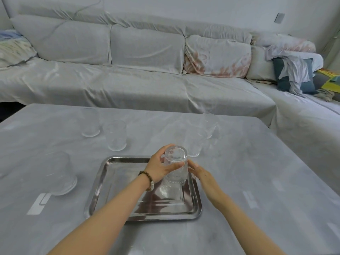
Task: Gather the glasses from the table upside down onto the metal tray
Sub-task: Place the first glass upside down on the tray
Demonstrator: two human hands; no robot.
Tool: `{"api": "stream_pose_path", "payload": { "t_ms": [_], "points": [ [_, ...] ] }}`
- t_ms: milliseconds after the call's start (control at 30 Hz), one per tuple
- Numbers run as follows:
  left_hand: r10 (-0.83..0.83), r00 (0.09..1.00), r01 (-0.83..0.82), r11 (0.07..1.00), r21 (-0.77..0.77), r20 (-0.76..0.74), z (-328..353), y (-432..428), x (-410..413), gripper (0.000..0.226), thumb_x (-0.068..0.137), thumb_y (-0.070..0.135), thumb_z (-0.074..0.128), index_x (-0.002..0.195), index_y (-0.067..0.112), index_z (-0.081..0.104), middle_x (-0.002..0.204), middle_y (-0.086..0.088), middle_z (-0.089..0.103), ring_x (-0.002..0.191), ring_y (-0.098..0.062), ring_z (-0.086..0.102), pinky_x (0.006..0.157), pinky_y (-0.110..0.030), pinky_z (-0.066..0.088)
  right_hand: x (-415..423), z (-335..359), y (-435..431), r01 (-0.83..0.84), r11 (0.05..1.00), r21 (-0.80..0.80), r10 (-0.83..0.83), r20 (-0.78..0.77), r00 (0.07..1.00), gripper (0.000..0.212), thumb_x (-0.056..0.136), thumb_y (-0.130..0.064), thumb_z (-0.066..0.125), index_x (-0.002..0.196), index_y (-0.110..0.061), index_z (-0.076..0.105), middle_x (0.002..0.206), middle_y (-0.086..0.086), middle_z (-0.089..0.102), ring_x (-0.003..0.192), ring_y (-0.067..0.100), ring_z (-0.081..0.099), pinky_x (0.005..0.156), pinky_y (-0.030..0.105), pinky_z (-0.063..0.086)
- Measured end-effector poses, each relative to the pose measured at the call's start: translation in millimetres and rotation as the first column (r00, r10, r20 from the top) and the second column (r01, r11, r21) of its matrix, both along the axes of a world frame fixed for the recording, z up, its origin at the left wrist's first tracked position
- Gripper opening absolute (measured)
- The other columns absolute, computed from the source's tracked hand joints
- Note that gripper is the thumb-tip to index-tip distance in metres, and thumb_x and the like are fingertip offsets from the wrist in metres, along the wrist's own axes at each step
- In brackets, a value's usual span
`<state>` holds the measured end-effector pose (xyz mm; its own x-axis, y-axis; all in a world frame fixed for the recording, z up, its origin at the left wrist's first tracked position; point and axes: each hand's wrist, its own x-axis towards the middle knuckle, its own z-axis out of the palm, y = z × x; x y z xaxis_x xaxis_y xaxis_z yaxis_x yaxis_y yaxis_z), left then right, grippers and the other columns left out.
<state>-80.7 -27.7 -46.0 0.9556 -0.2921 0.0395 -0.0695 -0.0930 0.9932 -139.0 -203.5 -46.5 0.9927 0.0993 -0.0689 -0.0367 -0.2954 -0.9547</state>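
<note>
A clear ribbed glass (pixel 175 165) stands upside down at the far right corner of the metal tray (pixel 103 179). My left hand (pixel 160 168) is wrapped around its upper part, thumb across the front. My right hand (pixel 200 173) lies just right of the glass with fingers apart, touching or nearly touching its side. Several more clear glasses stand on the table: one at the near left (pixel 60 173), two at the far left (pixel 91 123) (pixel 116 135), and two beyond the tray (pixel 195 144) (pixel 209 125).
The table (pixel 257 181) carries a grey cloth and fills the lower view. A grey-covered sofa (pixel 128 80) runs behind it, with cushions and crumpled clothes (pixel 294 70) at the right. A silver mark (pixel 39 204) shows on the cloth at the near left.
</note>
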Motion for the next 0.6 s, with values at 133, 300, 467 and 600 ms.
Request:
{"api": "stream_pose_path", "payload": {
  "t_ms": [133,300,467,600],
  "points": [
    [0.004,1.0,-0.004,1.0,0.011,-0.015,-6.6,3.5,-0.2,0.069,0.054,0.04,0.085,0.116,0.042,0.053,0.117,0.015,0.06,0.109,0.001,0.056,0.074,-0.005,0.046,-1.0,-9.1,3.5,-0.023,0.998,0.055,0.025,-0.04,0.999,0.045,0.09,-0.062,0.023,0.128,-0.053,0.045,0.117,-0.046,0.055,0.112,-0.019,0.051,0.086,0.001,0.038],
    [0.002,0.999,-0.003,0.999,-0.034,-0.038,-8.3,1.3,-1.7,0.068,0.054,0.037,0.085,0.115,0.041,0.054,0.116,0.017,0.06,0.106,0.008,0.054,0.073,-0.003,0.044,-2.9,-8.2,9.4,-0.02,0.99,0.141,0.027,-0.044,0.999,0.042,0.089,-0.058,0.026,0.125,-0.049,0.046,0.109,-0.045,0.06,0.107,-0.021,0.054,0.077,-0.003,0.039],
    [-0.021,0.999,0.022,1.0,0.009,-0.045,-7.5,0.7,-2.0,0.072,0.057,0.043,0.082,0.121,0.041,0.049,0.124,0.013,0.057,0.118,-0.003,0.051,0.083,-0.011,0.044,-3.5,-4.3,10.9,-0.023,0.984,0.175,0.034,-0.063,0.997,0.044,0.088,-0.058,0.028,0.126,-0.046,0.048,0.106,-0.042,0.063,0.105,-0.019,0.056,0.076,-0.002,0.041],
    [-0.038,0.998,0.044,0.992,0.122,-0.048,-1.1,7.6,3.8,0.091,0.053,0.065,0.072,0.133,0.035,0.041,0.139,0.009,0.046,0.128,-0.011,0.043,0.103,-0.029,0.04,-0.5,1.0,5.6,0.0,0.996,0.087,0.005,-0.054,0.999,0.04,0.088,-0.061,0.023,0.114,-0.054,0.053,0.104,-0.041,0.064,0.102,-0.019,0.057,0.079,0.001,0.042]
  ]
}}
